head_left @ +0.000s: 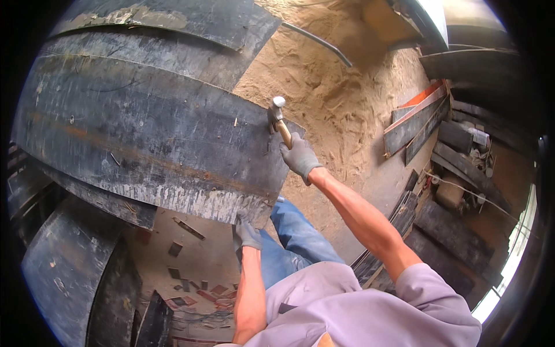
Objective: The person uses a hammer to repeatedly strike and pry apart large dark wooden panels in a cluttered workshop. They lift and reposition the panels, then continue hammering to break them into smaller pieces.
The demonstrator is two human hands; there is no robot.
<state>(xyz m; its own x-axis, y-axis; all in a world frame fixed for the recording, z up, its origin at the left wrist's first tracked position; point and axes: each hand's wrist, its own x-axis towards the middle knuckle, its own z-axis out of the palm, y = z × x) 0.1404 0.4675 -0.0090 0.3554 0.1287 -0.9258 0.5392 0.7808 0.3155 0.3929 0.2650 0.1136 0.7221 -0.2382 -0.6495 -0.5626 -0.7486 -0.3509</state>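
Note:
In my gloved right hand (301, 156) is a claw hammer (284, 128), gripped by its wooden handle. Its steel head sits over the right end of a large dark panel (167, 121), close to the corner; whether it touches the surface I cannot tell. The panel is scuffed, with white streaks along its near edge and a rusty brown line across it. My gloved left hand (247, 234) is at that near edge by the right corner, fingers closed about the edge. The panel partly hides those fingers.
More dark panels (191, 23) lie beyond, overlapping. Sandy ground (324, 87) with a bent metal pipe (318, 41) spreads at the far right. Boards (419, 124) and planks (448, 231) pile up on the right. Scraps of wood (217, 292) litter the floor at lower left, beside leaning panels (72, 260).

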